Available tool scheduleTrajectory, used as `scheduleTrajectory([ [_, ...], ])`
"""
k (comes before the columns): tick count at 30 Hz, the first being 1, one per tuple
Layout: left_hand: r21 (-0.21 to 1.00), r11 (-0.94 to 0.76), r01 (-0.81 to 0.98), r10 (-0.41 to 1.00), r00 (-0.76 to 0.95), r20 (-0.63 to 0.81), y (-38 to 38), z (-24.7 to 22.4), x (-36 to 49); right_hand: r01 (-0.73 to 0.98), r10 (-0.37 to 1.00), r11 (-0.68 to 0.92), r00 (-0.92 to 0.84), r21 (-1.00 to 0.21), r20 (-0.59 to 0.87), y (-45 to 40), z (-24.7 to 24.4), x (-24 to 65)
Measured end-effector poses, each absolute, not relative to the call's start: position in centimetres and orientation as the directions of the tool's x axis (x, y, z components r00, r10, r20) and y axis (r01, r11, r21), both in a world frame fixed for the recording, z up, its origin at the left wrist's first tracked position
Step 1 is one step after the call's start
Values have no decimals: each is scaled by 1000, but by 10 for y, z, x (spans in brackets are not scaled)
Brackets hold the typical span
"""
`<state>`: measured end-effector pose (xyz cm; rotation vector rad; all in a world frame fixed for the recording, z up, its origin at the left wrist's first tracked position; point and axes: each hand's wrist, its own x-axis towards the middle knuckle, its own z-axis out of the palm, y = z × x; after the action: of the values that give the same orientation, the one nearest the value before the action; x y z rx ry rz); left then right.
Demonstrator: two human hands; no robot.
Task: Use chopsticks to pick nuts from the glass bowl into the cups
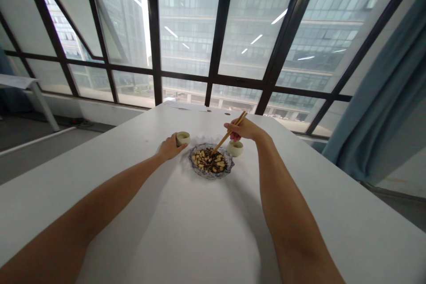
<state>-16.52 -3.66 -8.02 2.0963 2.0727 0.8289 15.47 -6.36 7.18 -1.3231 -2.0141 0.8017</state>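
A clear glass dish (213, 175) with a wavy rim stands on the white table, filled with pale flat slices and thin dark pieces (210, 162). My right hand (242, 129) grips a pair of wooden chopsticks (227, 134), their tips down among the pieces in the dish. My left hand (170, 147) is wrapped round a small pale cup (183, 138) just left of the dish. A second pale cup (235, 149) sits at the dish's right side, below my right hand. What lies between the chopstick tips is too small to make out.
The white table (199, 230) reaches toward large dark-framed windows. White paper sheets (188, 106) and small dark spots (227, 114) are at its far edge. A blue curtain (382, 88) hangs at right. Another table (20, 81) stands at far left.
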Motion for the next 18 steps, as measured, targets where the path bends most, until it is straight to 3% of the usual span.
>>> scheduleTrajectory([
  [18,425,-91,901,944,-59,325,-37,-80,-165,580,901,386,-405,-717,157,-67,73,152],
])
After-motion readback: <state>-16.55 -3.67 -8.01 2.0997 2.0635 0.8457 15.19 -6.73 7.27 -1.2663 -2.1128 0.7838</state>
